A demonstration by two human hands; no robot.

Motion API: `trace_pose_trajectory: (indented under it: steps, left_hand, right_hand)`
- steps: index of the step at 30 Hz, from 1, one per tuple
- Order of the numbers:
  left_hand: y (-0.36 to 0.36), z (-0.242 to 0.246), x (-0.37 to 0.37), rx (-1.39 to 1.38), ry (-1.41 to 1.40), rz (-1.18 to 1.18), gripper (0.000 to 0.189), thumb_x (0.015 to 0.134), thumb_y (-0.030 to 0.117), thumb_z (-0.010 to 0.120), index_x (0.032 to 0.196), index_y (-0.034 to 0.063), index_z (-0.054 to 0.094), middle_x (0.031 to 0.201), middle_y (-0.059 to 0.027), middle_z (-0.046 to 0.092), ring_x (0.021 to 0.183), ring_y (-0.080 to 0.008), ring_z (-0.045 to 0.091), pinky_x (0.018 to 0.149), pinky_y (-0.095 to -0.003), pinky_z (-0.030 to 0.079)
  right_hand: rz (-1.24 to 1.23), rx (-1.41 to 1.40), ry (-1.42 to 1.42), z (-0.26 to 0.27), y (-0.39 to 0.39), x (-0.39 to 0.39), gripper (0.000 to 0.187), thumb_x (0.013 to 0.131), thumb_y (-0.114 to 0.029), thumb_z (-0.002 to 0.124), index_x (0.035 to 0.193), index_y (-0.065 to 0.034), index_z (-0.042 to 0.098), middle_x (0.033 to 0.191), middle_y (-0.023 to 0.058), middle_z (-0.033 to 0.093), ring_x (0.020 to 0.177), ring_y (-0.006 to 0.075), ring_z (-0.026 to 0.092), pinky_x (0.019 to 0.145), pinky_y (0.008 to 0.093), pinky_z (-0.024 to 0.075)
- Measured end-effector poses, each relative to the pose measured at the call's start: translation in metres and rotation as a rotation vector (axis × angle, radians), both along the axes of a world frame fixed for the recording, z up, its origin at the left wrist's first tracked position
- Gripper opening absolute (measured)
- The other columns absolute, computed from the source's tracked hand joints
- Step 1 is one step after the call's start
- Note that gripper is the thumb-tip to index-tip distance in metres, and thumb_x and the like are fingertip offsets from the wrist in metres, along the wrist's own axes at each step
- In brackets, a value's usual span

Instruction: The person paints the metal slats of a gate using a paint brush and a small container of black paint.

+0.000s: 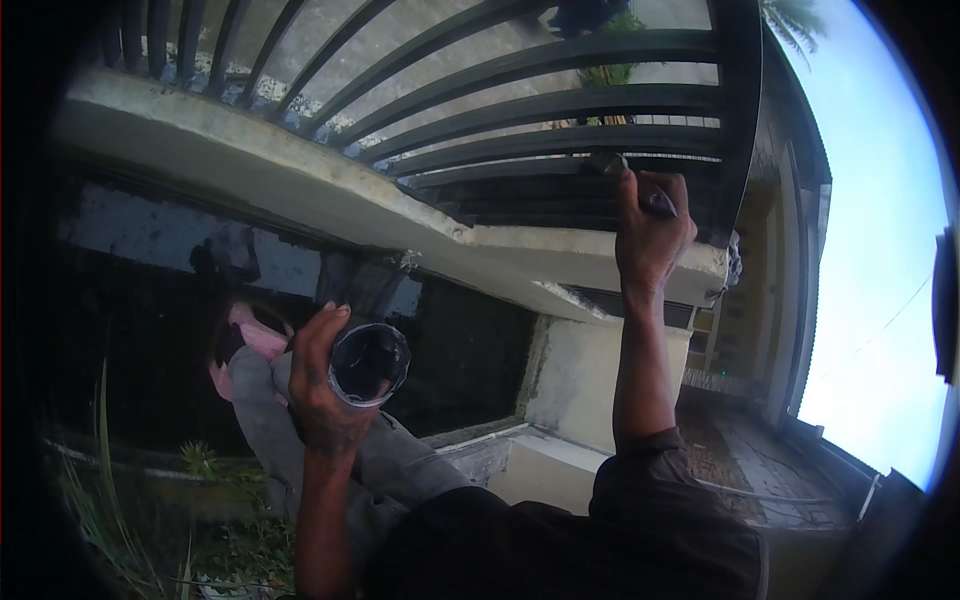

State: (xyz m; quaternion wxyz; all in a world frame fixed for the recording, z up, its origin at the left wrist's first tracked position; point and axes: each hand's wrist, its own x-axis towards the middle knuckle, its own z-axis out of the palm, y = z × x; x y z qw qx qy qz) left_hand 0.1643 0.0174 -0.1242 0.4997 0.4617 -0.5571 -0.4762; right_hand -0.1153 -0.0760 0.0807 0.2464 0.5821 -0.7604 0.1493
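Observation:
My right hand [651, 238] grips a paintbrush [658, 201] and reaches up to a dark barred metal fence [660, 101]. The brush's dark head lies against the lower bars, near the fence's end post; whether it touches them I cannot tell. Lower and to the left, my left hand [324, 390] is wrapped around a cup [370, 365] and tilts its mouth towards me. A dark coating, apparently paint, covers the inside of the cup. Dark smudges mark the back of this hand.
A pale concrete ledge [315, 154] carries the fence. Below it is a dark reflecting surface [465, 352], seemingly water, beside my pink footwear [259, 337]. Leafy plants [199, 459] grow at lower left. A cream wall block [574, 367] and a roofed building [806, 225] stand to the right.

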Motion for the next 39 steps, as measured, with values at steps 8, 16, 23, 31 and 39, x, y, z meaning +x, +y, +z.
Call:
trace_pose_trajectory:
  steps: [8, 16, 23, 31, 39]
  left_hand:
    - [0.001, -0.002, 0.006, 0.031, -0.046, 0.012, 0.066, 0.068, 0.007, 0.086, 0.127, -0.0001, 0.057, 0.122, -0.0173, 0.063, 0.119, -0.0352, 0.061, 0.104, -0.0441, 0.049]
    - [-0.001, 0.009, -0.006, -0.013, -0.006, -0.006, 0.067, 0.068, 0.009, 0.087, 0.127, 0.0006, 0.057, 0.123, -0.0172, 0.063, 0.118, -0.0354, 0.062, 0.103, -0.0441, 0.05]
    - [0.003, 0.004, -0.007, 0.006, -0.039, -0.015, 0.068, 0.068, 0.012, 0.088, 0.127, 0.0012, 0.056, 0.121, -0.0176, 0.063, 0.117, -0.0371, 0.062, 0.101, -0.0458, 0.051]
    - [0.001, 0.001, -0.006, 0.012, -0.042, -0.017, 0.067, 0.069, 0.012, 0.087, 0.127, 0.0004, 0.057, 0.123, -0.0172, 0.063, 0.119, -0.0363, 0.061, 0.103, -0.0446, 0.049]
    - [-0.001, 0.004, -0.011, -0.036, -0.029, -0.005, 0.066, 0.071, 0.02, 0.088, 0.125, -0.0001, 0.056, 0.12, -0.0187, 0.063, 0.115, -0.0381, 0.063, 0.097, -0.0464, 0.054]
  right_hand:
    - [0.062, -0.164, 0.087, 0.031, 0.018, 0.019, 0.018, 0.088, -0.015, 0.078, 0.095, -0.004, 0.065, 0.074, 0.007, 0.069, 0.067, 0.0112, 0.066, 0.062, 0.0288, 0.052]
    - [0.057, -0.074, 0.05, 0.015, 0.008, -0.007, 0.019, 0.088, -0.016, 0.077, 0.094, -0.0035, 0.063, 0.077, 0.0129, 0.07, 0.067, 0.0227, 0.07, 0.063, 0.0345, 0.0531]
    - [0.06, -0.138, 0.073, 0.017, 0.018, 0.016, 0.017, 0.088, -0.014, 0.076, 0.095, -0.0034, 0.065, 0.076, 0.0111, 0.069, 0.066, 0.0199, 0.068, 0.062, 0.0336, 0.0523]
    - [0.11, -0.243, 0.083, 0.035, 0.027, 0.014, 0.018, 0.087, -0.013, 0.078, 0.095, -0.0029, 0.065, 0.078, 0.0092, 0.069, 0.07, 0.0127, 0.065, 0.065, 0.0294, 0.052]
    - [0.018, 0.029, -0.114, -0.032, 0.006, 0.012, 0.019, 0.087, -0.016, 0.077, 0.092, -0.0045, 0.063, 0.074, 0.0115, 0.069, 0.066, 0.0224, 0.07, 0.062, 0.0324, 0.0522]
